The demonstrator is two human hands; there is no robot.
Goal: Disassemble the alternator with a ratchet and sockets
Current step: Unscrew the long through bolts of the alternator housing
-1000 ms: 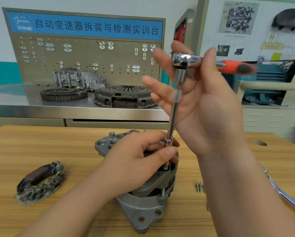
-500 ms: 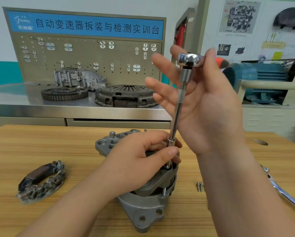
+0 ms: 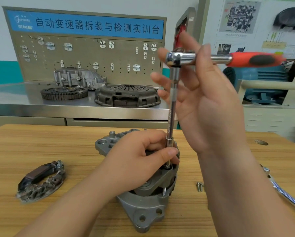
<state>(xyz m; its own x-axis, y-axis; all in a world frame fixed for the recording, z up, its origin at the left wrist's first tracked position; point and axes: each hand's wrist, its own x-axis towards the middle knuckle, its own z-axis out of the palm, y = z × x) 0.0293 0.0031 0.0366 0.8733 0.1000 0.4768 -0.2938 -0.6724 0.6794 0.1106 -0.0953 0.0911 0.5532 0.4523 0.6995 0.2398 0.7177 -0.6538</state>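
The alternator [image 3: 143, 211] stands on end on the wooden table [image 3: 40, 147], low in the middle of the frame, with its mounting ears toward the bottom edge.

The left hand [image 3: 139, 161] comes in from the lower left and grips the alternator's upper end. Its fingers are curled over the top, and its thumb lies flat against the foot of the extension bar [image 3: 171, 110], just above the socket [image 3: 168, 165]. The socket sits on a fastener at the top of the housing. The bar rises from there, nearly upright, to the ratchet [image 3: 182, 58] in the upper middle. The ratchet's orange handle [image 3: 256, 59] points to the right edge and looks blurred.

The right hand [image 3: 208, 106] is raised with its palm facing left and its fingers straight and spread wide. The ratchet's neck lies in the fork between thumb and forefinger. The thumb crosses in front of the neck and the fingers stand behind the head and bar, so this is a loose hold rather than a closed fist.

A dark rectifier plate [image 3: 40, 180] lies on the table at the lower left. Two small screws [image 3: 199, 186] lie just right of the alternator. A chrome wrench [image 3: 283, 192] runs off the lower right. On the steel bench behind sit a flywheel [image 3: 64, 93], a clutch cover [image 3: 128, 95] and a grey casting [image 3: 78, 77], below a pegboard [image 3: 92, 53].
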